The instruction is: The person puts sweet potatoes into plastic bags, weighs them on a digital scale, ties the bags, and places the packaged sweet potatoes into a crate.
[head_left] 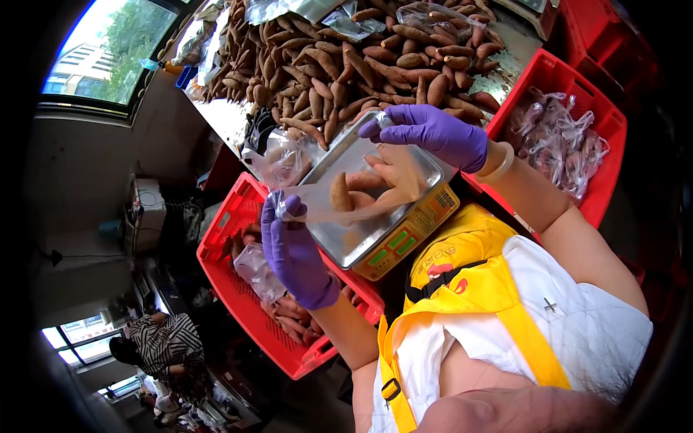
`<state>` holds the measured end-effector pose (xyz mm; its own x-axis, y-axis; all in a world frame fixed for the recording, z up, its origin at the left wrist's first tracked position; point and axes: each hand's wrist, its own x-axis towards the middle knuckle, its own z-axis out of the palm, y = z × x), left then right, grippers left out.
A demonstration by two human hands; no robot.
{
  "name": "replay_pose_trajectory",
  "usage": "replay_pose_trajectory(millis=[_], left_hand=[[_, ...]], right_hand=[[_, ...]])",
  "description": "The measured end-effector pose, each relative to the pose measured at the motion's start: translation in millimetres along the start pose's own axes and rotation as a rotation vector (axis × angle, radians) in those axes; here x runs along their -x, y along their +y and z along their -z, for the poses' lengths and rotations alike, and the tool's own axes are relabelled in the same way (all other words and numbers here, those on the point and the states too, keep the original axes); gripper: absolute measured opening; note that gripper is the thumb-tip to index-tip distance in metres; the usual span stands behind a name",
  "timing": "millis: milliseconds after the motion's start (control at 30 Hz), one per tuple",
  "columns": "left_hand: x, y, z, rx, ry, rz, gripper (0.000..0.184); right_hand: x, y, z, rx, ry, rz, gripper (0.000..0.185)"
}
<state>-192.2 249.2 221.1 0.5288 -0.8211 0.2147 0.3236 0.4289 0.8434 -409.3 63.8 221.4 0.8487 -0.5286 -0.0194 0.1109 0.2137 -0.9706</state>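
Observation:
A clear plastic bag with several sweet potatoes in it lies over the metal pan of a yellow scale. My left hand, in a purple glove, pinches one end of the bag at the left of the pan. On the far side, my right hand, gloved in purple too, has its fingers closed on the bag's other corner near the pan's upper edge. The bag is stretched between both hands.
Loose sweet potatoes are heaped on the table beyond the scale. A red crate with sweet potatoes stands at the left, another red crate with bagged ones at the right. A person in striped clothing is at the far lower left.

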Motion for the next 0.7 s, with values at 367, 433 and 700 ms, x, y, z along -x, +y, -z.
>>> replay_pose_trajectory(millis=[367,433,700], left_hand=[[63,-18,-4,-0.340,0.169,0.062,0.052],[67,-15,-9,-0.338,0.214,0.064,0.052],[86,-10,10,-0.764,0.341,-0.015,0.045]], right_hand=[[18,48,16,0.085,0.108,-0.127,0.025],[20,48,18,0.017,0.122,-0.107,0.026],[32,56,14,0.686,0.247,0.202,0.027]])
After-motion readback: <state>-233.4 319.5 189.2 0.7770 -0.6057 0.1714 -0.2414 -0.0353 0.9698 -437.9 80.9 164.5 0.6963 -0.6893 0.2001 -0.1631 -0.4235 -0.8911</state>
